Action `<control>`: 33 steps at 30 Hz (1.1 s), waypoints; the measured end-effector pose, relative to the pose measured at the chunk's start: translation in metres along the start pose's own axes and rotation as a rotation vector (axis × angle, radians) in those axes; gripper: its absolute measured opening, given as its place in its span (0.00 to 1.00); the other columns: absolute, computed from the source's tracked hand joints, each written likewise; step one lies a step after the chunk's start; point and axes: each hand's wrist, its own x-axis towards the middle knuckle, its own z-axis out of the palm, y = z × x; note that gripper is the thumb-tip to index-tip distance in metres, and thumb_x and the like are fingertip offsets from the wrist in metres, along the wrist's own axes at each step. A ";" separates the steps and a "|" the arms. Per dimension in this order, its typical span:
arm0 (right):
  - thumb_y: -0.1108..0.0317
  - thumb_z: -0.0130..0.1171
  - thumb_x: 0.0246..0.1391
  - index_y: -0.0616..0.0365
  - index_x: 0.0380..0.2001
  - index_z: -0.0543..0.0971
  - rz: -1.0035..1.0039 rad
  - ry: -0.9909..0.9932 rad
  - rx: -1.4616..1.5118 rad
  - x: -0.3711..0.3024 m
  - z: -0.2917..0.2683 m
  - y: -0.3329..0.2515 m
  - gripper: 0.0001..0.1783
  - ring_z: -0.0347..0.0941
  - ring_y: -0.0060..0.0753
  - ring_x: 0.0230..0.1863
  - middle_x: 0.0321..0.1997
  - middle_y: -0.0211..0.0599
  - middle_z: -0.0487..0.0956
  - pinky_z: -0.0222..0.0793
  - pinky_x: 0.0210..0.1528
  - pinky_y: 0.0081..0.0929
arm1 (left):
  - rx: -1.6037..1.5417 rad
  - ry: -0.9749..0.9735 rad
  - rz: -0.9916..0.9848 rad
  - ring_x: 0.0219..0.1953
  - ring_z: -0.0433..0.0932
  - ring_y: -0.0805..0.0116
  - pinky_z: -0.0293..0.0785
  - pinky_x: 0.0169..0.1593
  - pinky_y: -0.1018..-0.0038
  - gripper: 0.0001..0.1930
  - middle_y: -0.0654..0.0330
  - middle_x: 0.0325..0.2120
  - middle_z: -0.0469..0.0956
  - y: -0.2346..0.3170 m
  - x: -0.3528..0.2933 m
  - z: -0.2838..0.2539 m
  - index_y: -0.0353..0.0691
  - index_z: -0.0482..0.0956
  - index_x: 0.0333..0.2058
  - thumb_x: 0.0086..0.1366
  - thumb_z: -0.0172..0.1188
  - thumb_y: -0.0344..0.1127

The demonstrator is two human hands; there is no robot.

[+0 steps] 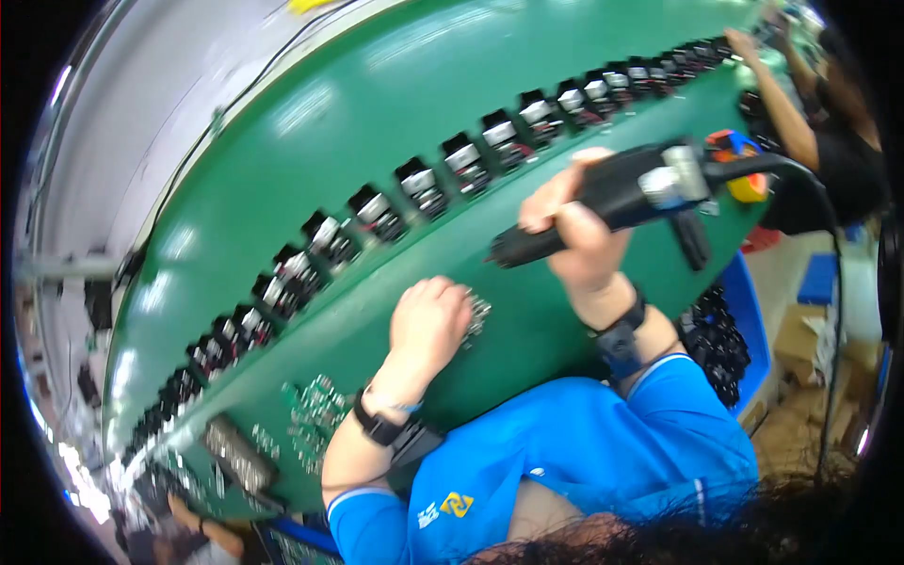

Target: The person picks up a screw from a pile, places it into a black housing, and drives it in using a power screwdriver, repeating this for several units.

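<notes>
My right hand [593, 226] is wrapped round a black electric screwdriver [626, 188], which is held nearly level above the green table [537, 320]. Its narrow tip points left, and a thick cable leaves its rear end. Lower and to the left, my left hand [431, 325] curls its fingers at a small heap of shiny metal pieces [478, 315], perhaps screws. The fingertips are bent in, and whatever they pinch is hidden. Beyond both hands runs a long curved row of small black units [465, 164] with silvery tops and some red wires.
Small green circuit boards [318, 410] lie left of my left forearm, beside a greyish block [237, 454]. At right are a blue bin [759, 330] of black parts, a black bar [690, 240] and a blue, orange and yellow object [749, 185]. Other people's arms [789, 118] reach in at both ends.
</notes>
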 end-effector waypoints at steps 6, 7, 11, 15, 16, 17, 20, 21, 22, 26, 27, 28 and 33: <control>0.66 0.47 0.44 0.55 0.44 0.59 -0.036 -0.126 0.063 0.006 -0.010 -0.006 0.21 0.60 0.25 0.23 0.23 0.30 0.64 0.58 0.29 0.26 | -0.113 0.025 -0.054 0.29 0.67 0.61 0.64 0.34 0.71 0.04 0.59 0.24 0.69 -0.006 0.002 -0.003 0.39 0.71 0.25 0.48 0.53 0.28; 0.66 0.47 0.44 0.55 0.44 0.59 -0.030 -0.133 0.058 0.006 -0.010 -0.005 0.21 0.60 0.25 0.23 0.23 0.30 0.64 0.58 0.29 0.25 | -0.102 0.025 -0.071 0.29 0.67 0.61 0.64 0.34 0.71 0.04 0.59 0.24 0.69 -0.008 0.000 -0.002 0.39 0.71 0.25 0.48 0.53 0.28; 0.66 0.47 0.44 0.55 0.44 0.58 -0.023 -0.140 0.051 0.005 -0.010 -0.001 0.21 0.60 0.24 0.23 0.23 0.30 0.64 0.58 0.29 0.25 | -0.149 0.036 -0.069 0.30 0.67 0.61 0.64 0.35 0.71 0.06 0.60 0.26 0.69 -0.007 -0.002 -0.002 0.39 0.72 0.28 0.48 0.55 0.30; 0.66 0.46 0.44 0.55 0.44 0.59 -0.026 -0.143 0.048 0.004 -0.009 -0.003 0.21 0.60 0.24 0.23 0.23 0.30 0.64 0.58 0.28 0.25 | -0.108 0.031 -0.050 0.30 0.67 0.63 0.64 0.34 0.71 0.08 0.62 0.26 0.69 0.003 0.003 -0.001 0.41 0.73 0.28 0.46 0.57 0.32; 0.66 0.46 0.44 0.55 0.44 0.58 -0.028 -0.147 0.042 0.004 -0.009 -0.004 0.21 0.60 0.24 0.23 0.23 0.30 0.64 0.58 0.28 0.25 | -0.105 0.033 -0.049 0.30 0.67 0.63 0.64 0.34 0.71 0.08 0.62 0.26 0.69 0.004 0.005 0.001 0.41 0.73 0.28 0.46 0.57 0.32; 0.66 0.46 0.44 0.56 0.43 0.58 -0.030 -0.151 0.036 0.003 -0.009 -0.004 0.21 0.60 0.24 0.23 0.23 0.30 0.64 0.58 0.28 0.25 | -0.050 0.022 -0.034 0.30 0.67 0.63 0.63 0.34 0.72 0.08 0.62 0.25 0.69 0.005 0.006 0.002 0.41 0.74 0.27 0.45 0.58 0.32; 0.66 0.46 0.43 0.56 0.43 0.58 -0.032 -0.145 0.041 0.004 -0.011 -0.006 0.21 0.60 0.24 0.23 0.23 0.30 0.64 0.58 0.28 0.25 | 0.027 0.020 -0.010 0.28 0.66 0.65 0.63 0.33 0.72 0.06 0.63 0.23 0.68 0.005 0.009 0.009 0.42 0.74 0.24 0.44 0.58 0.32; 0.66 0.46 0.43 0.56 0.43 0.58 -0.034 -0.146 0.043 0.004 -0.012 -0.007 0.21 0.60 0.24 0.23 0.23 0.30 0.64 0.58 0.28 0.25 | 0.043 0.024 0.000 0.28 0.66 0.65 0.63 0.33 0.73 0.05 0.64 0.23 0.68 0.006 0.009 0.010 0.42 0.75 0.23 0.44 0.58 0.32; 0.66 0.46 0.43 0.56 0.43 0.58 -0.033 -0.146 0.043 0.005 -0.012 -0.008 0.21 0.60 0.24 0.23 0.23 0.30 0.64 0.58 0.28 0.24 | 0.045 0.025 -0.001 0.28 0.66 0.65 0.63 0.33 0.73 0.05 0.64 0.23 0.68 0.005 0.010 0.011 0.42 0.75 0.23 0.44 0.58 0.32; 0.67 0.45 0.43 0.56 0.44 0.59 -0.036 -0.143 0.043 0.006 -0.013 -0.008 0.21 0.60 0.24 0.23 0.23 0.30 0.64 0.58 0.28 0.24 | -0.005 0.034 0.009 0.27 0.66 0.66 0.63 0.32 0.73 0.04 0.65 0.21 0.68 0.001 0.010 0.012 0.43 0.75 0.22 0.44 0.58 0.32; 0.67 0.45 0.43 0.56 0.44 0.59 -0.035 -0.146 0.044 0.007 -0.013 -0.008 0.21 0.60 0.24 0.23 0.23 0.30 0.64 0.58 0.28 0.24 | -0.036 0.038 0.007 0.27 0.65 0.66 0.63 0.32 0.73 0.04 0.65 0.21 0.68 0.001 0.010 0.012 0.43 0.75 0.22 0.43 0.58 0.32; 0.66 0.45 0.43 0.56 0.44 0.58 -0.038 -0.151 0.038 0.007 -0.013 -0.008 0.21 0.59 0.24 0.23 0.24 0.30 0.64 0.58 0.28 0.24 | -0.036 0.040 0.005 0.27 0.65 0.66 0.63 0.32 0.73 0.04 0.65 0.21 0.68 0.001 0.010 0.012 0.43 0.75 0.22 0.43 0.58 0.32; 0.66 0.44 0.44 0.57 0.44 0.58 -0.048 -0.164 0.032 0.010 -0.008 -0.011 0.21 0.59 0.23 0.23 0.24 0.30 0.63 0.57 0.29 0.24 | -0.251 0.236 -0.034 0.26 0.71 0.67 0.67 0.29 0.75 0.03 0.63 0.21 0.73 -0.002 0.012 0.007 0.41 0.74 0.24 0.47 0.57 0.30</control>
